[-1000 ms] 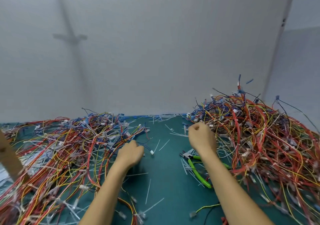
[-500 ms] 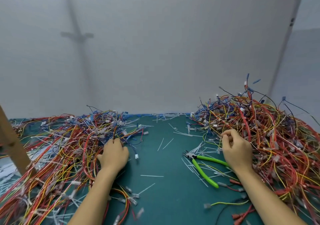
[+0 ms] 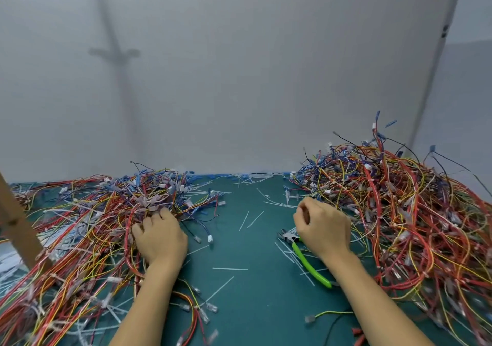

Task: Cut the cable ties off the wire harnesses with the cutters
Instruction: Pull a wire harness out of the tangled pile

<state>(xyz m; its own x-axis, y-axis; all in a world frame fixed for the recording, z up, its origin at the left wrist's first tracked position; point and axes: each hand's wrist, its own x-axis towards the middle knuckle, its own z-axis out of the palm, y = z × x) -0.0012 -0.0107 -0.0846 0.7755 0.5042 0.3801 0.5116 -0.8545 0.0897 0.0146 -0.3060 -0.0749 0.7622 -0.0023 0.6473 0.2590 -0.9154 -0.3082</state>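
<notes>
A teal mat [image 3: 247, 305] covers the work surface. A plain grey wall [image 3: 239, 79] stands behind it. A tilted wooden strut [image 3: 16, 226] rises at the left edge.

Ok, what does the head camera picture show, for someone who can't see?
Two hands reach over a green mat: the left hand rests on a wire pile, the right hand is curled by green-handled cutters beside another pile.

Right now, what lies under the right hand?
Under the right hand lie the green-handled cutters on the teal mat: their head sticks out to the left, and one handle runs toward the camera. The second handle is covered by the hand and wrist.
</notes>
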